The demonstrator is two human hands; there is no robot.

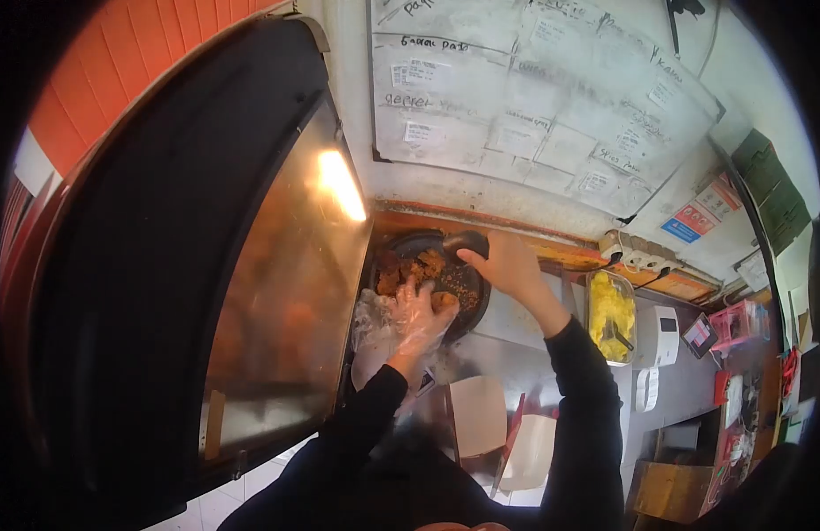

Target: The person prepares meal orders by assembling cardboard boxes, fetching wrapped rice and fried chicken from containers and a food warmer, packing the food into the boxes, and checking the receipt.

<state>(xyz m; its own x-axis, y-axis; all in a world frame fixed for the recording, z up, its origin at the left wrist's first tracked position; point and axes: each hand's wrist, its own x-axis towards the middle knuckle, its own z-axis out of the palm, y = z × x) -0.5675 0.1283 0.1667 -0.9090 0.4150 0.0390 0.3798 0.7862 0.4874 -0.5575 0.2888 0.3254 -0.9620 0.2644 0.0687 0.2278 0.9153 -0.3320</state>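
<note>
One smooth black pestle (pixel 463 242), long axis left-right, points left, clasped by the right hand (pixel 509 265) at the round black bowl's (pixel 483 305) far rim, the plastic-gloved left hand (pixel 416 316) half-open on crumbly brown food (pixel 428 263).

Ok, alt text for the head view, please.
Left hand in a clear glove touches brown, crumbly food in a dark round dish; right hand holds a dark, blunt tool at its rim. Whiteboard above, yellow food to the right.
</note>
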